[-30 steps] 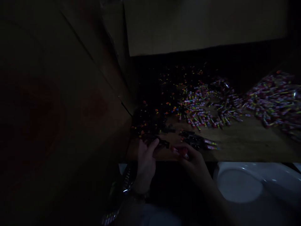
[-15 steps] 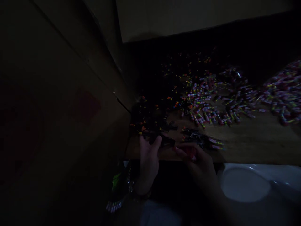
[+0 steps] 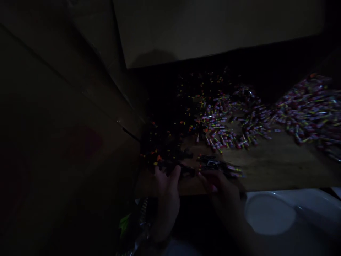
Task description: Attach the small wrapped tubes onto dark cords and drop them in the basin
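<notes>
Fingers of left hand (image 3: 168, 188) closed round long black plastic-looking piece (image 3: 188, 171), lower centre of frame, seemingly steadied near brown wooden desk's (image 3: 277, 163) front edge so its end is presented to right hand (image 3: 226, 188), where small red piece (image 3: 215, 178) is held.

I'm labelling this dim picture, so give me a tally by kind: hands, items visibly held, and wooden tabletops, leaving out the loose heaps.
Hands, left hand and right hand: 2
Black item, left hand: 1
Red item, right hand: 1 discernible
Wooden tabletop: 1
Total: 5; darkness may hide more.
</notes>
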